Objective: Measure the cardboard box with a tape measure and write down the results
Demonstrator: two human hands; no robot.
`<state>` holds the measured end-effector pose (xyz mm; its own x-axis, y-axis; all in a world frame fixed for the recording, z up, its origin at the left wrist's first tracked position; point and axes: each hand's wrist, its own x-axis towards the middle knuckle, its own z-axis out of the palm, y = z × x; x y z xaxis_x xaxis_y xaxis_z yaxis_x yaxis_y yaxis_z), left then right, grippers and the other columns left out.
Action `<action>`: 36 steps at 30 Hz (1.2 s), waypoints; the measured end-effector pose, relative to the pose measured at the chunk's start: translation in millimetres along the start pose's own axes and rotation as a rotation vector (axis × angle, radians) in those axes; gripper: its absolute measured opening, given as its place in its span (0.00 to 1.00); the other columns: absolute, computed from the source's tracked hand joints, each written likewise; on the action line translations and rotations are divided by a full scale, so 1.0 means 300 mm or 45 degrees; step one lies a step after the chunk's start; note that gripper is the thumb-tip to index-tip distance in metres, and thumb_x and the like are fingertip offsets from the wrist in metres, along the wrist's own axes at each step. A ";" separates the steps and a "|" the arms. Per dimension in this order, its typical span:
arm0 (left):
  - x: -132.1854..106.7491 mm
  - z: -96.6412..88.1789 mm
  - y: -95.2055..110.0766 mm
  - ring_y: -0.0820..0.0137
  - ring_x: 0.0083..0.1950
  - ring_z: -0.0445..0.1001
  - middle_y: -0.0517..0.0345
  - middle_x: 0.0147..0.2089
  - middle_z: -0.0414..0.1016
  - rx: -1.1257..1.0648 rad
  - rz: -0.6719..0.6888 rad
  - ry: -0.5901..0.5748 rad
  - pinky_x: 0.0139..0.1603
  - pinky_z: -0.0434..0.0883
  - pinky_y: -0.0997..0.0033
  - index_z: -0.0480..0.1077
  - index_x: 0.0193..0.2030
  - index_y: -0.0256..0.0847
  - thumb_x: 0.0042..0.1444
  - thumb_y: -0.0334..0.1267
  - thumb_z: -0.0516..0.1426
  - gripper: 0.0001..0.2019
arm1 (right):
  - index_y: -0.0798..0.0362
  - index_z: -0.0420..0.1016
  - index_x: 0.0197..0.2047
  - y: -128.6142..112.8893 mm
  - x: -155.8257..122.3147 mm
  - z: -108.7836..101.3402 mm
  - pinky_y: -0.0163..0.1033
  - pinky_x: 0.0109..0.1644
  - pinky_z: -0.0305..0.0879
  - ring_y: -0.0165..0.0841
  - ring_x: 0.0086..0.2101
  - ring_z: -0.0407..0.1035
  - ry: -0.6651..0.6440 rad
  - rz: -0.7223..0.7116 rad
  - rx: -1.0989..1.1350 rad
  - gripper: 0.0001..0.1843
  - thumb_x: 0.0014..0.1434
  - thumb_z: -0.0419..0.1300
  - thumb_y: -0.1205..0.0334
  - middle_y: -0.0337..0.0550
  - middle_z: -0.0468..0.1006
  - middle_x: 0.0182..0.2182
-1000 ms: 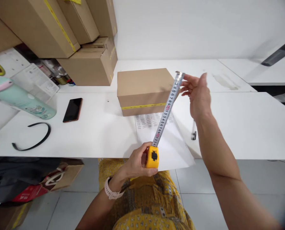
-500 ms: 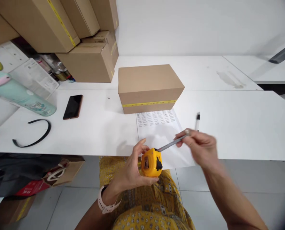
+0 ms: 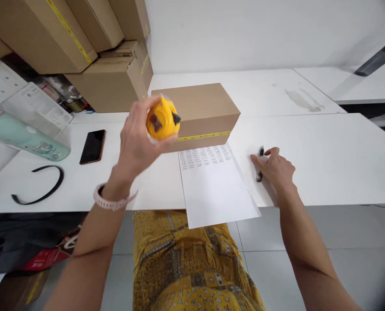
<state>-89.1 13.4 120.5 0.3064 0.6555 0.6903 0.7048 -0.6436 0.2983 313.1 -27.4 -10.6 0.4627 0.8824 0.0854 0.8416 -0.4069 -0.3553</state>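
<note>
My left hand (image 3: 137, 138) is raised above the table and grips a yellow tape measure (image 3: 162, 119), its blade fully drawn in. Just behind it stands a brown cardboard box (image 3: 205, 110) with a yellow tape strip along its front. A printed sheet of paper (image 3: 213, 183) lies in front of the box and hangs over the table's near edge. To the right of the sheet my right hand (image 3: 275, 170) rests on the white table (image 3: 325, 160), fingers curled around a black-capped pen (image 3: 260, 162) that still lies flat.
At left lie a dark phone (image 3: 93, 147), a black curved band (image 3: 39, 188) and a mint-green bottle (image 3: 24, 136) on its side. Large cardboard boxes (image 3: 82, 47) are stacked at the back left. Bags (image 3: 33, 246) sit under the table.
The tape blade was pulled out over the box, then ran back into the case. My left hand lifted the tape measure up and left; my right hand let go of the blade and dropped onto the pen.
</note>
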 end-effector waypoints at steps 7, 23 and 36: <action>0.266 0.122 -0.157 0.54 0.60 0.72 0.51 0.57 0.72 0.275 -0.172 -0.415 0.63 0.65 0.33 0.65 0.62 0.34 0.65 0.56 0.58 0.29 | 0.49 0.77 0.48 0.026 -0.019 0.006 0.49 0.36 0.66 0.43 0.29 0.71 -0.040 -0.185 0.433 0.18 0.62 0.54 0.50 0.45 0.76 0.26; -0.213 0.512 0.340 0.50 0.48 0.79 0.28 0.70 0.63 -0.310 0.084 -1.164 0.47 0.71 0.55 0.70 0.60 0.31 0.63 0.46 0.62 0.25 | 0.47 0.71 0.33 -0.170 -0.110 0.022 0.39 0.27 0.65 0.31 0.19 0.65 -0.132 -0.102 1.523 0.22 0.64 0.58 0.36 0.33 0.68 0.17; -0.193 0.506 0.359 0.54 0.46 0.82 0.27 0.77 0.52 0.218 0.335 -1.246 0.41 0.78 0.58 0.59 0.72 0.34 0.69 0.60 0.50 0.35 | 0.48 0.69 0.33 -0.185 -0.067 0.107 0.38 0.30 0.64 0.29 0.24 0.64 -0.237 -0.248 1.300 0.20 0.65 0.61 0.40 0.34 0.69 0.23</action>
<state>66.3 -33.8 12.7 0.7977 0.5860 -0.1425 0.5982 -0.7988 0.0640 248.1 -14.9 -22.6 0.2214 0.9687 0.1119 0.2229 0.0614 -0.9729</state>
